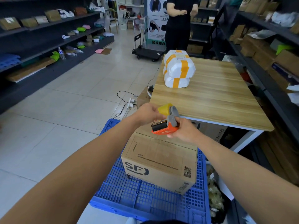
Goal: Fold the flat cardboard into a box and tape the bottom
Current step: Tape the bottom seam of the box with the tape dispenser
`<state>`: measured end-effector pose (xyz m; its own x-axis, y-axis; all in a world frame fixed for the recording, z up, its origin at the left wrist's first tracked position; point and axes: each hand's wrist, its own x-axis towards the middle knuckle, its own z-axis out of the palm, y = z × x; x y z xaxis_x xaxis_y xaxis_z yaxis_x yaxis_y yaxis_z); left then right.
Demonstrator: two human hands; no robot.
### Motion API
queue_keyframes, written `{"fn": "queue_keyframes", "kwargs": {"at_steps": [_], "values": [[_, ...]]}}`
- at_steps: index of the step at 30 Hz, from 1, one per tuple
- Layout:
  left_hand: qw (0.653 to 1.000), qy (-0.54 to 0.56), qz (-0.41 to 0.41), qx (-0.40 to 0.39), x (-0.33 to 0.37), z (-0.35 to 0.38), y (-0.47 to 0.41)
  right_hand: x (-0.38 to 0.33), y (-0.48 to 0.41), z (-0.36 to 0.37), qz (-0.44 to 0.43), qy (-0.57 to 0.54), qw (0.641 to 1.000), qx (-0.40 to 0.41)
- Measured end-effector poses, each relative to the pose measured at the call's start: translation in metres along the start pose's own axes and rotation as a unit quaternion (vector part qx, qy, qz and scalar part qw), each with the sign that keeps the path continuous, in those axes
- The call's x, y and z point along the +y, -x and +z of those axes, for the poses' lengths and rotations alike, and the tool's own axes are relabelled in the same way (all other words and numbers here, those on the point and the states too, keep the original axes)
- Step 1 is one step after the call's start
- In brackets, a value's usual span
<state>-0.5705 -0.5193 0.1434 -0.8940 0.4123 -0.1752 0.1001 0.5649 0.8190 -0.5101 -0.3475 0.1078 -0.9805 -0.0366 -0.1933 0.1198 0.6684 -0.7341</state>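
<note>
Box [160, 160] sits on the blue pallet [145, 199], flaps folded shut on the upward face, just below both hands and on my side of them. Its long axis runs left to right across me, with the right end slightly farther away. The flap seam looks to follow that axis.

Right hand [184, 131] grips the tape gun [165, 126] by the handle, held above the box's far edge with the roller end pointing left. Left hand [148, 113] is curled at the tape [164, 109] by the roller. I think it pinches the free end, but the fingertips are hidden.

Bench [210, 97] lies beyond. The right hand is nearer the seam's right end, so I'd likely start the strip there.
</note>
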Motion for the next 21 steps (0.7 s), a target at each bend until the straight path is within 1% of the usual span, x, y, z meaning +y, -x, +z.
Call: {"fn": "queue_keyframes", "kwargs": {"at_steps": [2,4,7,8,10,13,16,18,19,21], "values": [[1.000,-0.006,0.001,0.024,-0.002,0.001,-0.001,-0.002,0.000,0.001,-0.004,-0.006,1.000,-0.020],[0.998,-0.034,0.002,0.045,-0.002,0.003,-0.001,-0.002,0.000,0.000,0.010,0.000,0.998,-0.056],[0.997,-0.067,-0.014,0.027,-0.002,0.002,-0.002,-0.002,0.000,-0.002,0.049,0.003,0.992,-0.118],[0.998,-0.053,-0.023,0.016,-0.003,0.001,-0.002,-0.002,0.001,-0.002,0.053,-0.007,0.990,-0.130],[0.999,0.010,-0.044,-0.013,-0.005,0.001,-0.003,-0.001,0.003,-0.001,0.057,-0.021,0.987,-0.147],[0.993,0.073,-0.081,-0.037,-0.008,-0.001,-0.003,0.000,0.000,-0.004,0.069,0.022,0.982,-0.175],[0.992,0.066,-0.097,-0.037,-0.008,-0.002,-0.003,-0.004,-0.005,-0.008,0.081,0.092,0.970,-0.211],[0.992,0.064,-0.102,-0.035,-0.008,-0.002,-0.005,-0.008,-0.005,-0.009,0.088,0.113,0.964,-0.225],[0.991,0.073,-0.106,-0.031,-0.009,-0.002,-0.006,-0.009,-0.005,-0.010,0.092,0.121,0.961,-0.231],[0.984,0.127,-0.122,-0.012,-0.011,-0.005,-0.009,-0.009,-0.004,-0.010,0.103,0.143,0.953,-0.248]]}}
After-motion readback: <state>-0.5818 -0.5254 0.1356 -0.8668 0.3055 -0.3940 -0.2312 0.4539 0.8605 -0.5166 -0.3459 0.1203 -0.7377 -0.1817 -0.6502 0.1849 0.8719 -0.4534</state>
